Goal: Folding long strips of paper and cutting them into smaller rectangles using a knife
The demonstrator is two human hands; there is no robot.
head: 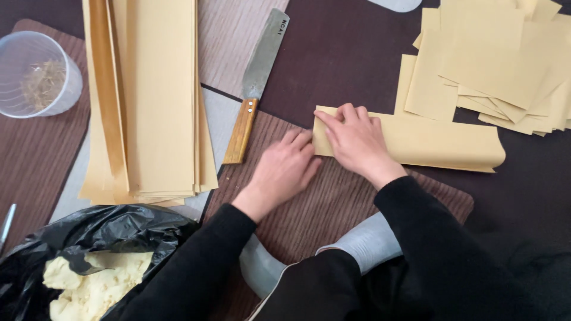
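A long tan paper sheet lies folded across the brown mat, its right end curling over. My right hand presses flat on the sheet's left end, fingers spread. Just left of it, my left hand rests with its fingertips at the sheet's left edge. A large knife with a wooden handle and grey blade lies just left of my hands, blade pointing away.
A tall stack of long tan sheets lies at the left. Several cut tan pieces are piled at the top right. A clear plastic cup stands far left. A black bag holding yellow dough sits bottom left.
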